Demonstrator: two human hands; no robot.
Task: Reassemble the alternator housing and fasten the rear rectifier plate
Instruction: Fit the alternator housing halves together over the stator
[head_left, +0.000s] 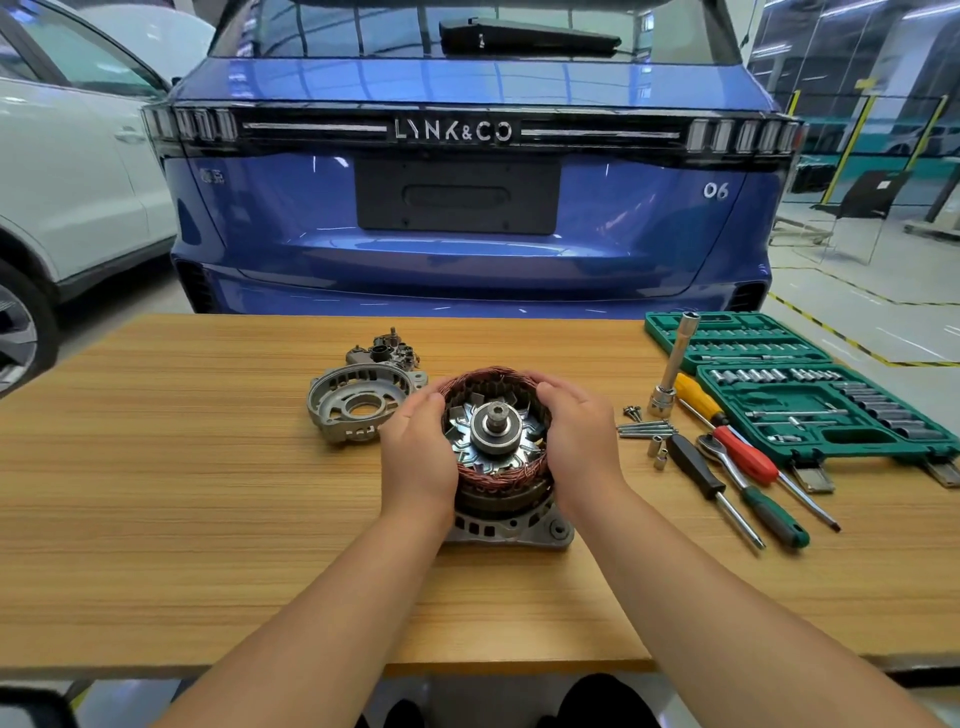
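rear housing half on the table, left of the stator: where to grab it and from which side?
Likely by the outer rim of the rear housing half, from above and from its left side. It lies flat, open face up, so the rim wall is exposed there. On its right, the left hand gripping the stator crowds it; the rectifier plate sits close behind.

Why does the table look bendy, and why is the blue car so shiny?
In the head view, the wide lens curves the wooden table edge and stretches the arms; ceiling lights reflect as bright streaks on the blue car; the hands and the copper coil ring look sharp, with only soft shadows beneath.
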